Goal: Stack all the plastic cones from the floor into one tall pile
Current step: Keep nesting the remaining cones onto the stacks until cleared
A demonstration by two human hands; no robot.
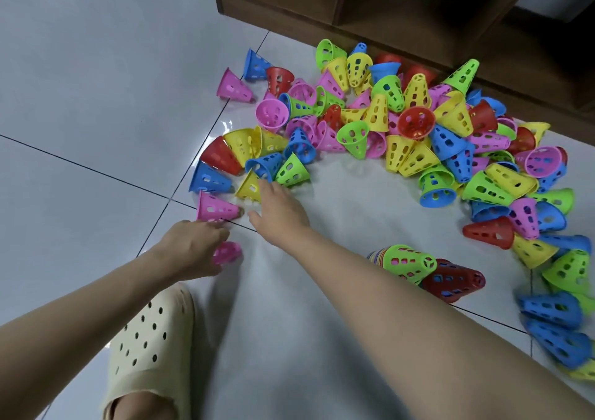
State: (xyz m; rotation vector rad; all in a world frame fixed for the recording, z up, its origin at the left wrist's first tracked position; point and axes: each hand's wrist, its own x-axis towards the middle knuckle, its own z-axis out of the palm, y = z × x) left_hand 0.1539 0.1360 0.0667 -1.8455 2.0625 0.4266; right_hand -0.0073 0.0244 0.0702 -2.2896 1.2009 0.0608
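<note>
Fingers of left hand [193, 245] curl round pink cone [227, 252]; right hand [279, 211], grip released, touches yellow cone [249, 188].

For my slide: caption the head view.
Left hand holds a pink cone; right hand reaches toward scattered cones.

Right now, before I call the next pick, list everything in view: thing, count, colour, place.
loose cones: dozens, pink, blue, red, yellow, green; arc on floor by cabinet.
nested stack: one, green-tipped, lying on its side, lower right.
red cone: one, beside stack.
cabinet: one, brown, top.
floor: pale tiles.
slipper: one, cream, on foot, bottom left.
left hand: holds pink cone.
right hand: open, reaching yellow cone.
</note>
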